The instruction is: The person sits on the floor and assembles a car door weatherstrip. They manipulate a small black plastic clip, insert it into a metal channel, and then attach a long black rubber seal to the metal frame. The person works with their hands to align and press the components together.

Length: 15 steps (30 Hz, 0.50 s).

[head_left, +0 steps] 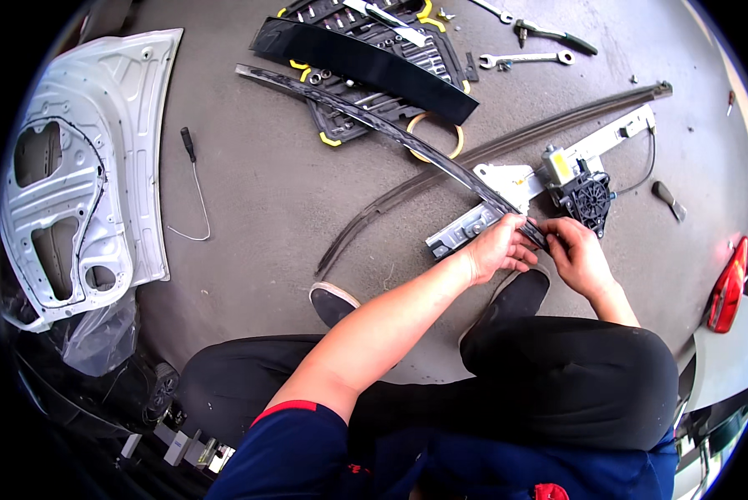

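Observation:
A long, curved black trim strip (pixel 390 131) runs from the upper left down to my hands, its near end between them. My left hand (pixel 500 248) is closed around the strip a little short of that end. Right at the end, my right hand (pixel 575 254) pinches the strip with thumb and fingers. Just beyond my hands lies a window regulator (pixel 586 198) with a motor and metal rails. A second dark curved strip (pixel 465 160) lies on the floor, passing under the held one. What my fingertips press on is partly hidden.
A white door panel (pixel 145 158) lies at left, near a thin hooked tool (pixel 189 143). Beyond the strip are a socket set case (pixel 332 125), a glossy black panel (pixel 365 65), a tape roll (pixel 453 137), and wrenches (pixel 528 59). A scraper (pixel 669 200) and red tail light (pixel 729 285) sit at right.

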Tool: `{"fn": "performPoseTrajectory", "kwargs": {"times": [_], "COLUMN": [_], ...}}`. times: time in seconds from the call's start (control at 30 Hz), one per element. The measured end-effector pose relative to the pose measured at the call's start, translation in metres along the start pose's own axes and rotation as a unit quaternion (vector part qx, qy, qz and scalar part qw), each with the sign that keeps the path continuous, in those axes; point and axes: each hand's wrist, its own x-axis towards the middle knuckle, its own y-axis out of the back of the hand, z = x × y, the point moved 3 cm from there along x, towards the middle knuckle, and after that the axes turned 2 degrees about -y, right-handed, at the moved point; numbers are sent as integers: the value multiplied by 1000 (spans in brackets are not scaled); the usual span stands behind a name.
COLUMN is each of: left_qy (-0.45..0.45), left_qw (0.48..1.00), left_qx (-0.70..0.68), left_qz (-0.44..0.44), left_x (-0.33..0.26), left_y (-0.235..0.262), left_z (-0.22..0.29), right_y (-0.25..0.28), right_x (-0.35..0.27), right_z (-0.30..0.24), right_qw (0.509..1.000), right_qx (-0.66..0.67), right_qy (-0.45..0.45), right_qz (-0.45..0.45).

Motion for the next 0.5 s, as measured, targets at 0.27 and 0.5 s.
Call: {"fn": "performPoseTrajectory", "kwargs": {"times": [0.27,0.5], "left_qy": [39,-12], "left_qw": [978,833], "left_qx": [179,553], "left_qz": [102,-7], "left_x": [-7,-75], "left_y": [5,7], "left_z": [5,57], "right_y": [22,14], "right_x": [39,175], "right_z": [-35,-116], "right_qw": [994,948], "right_qx": [-106,-293], "right_qy": [16,120], "right_qz": [1,46]}}
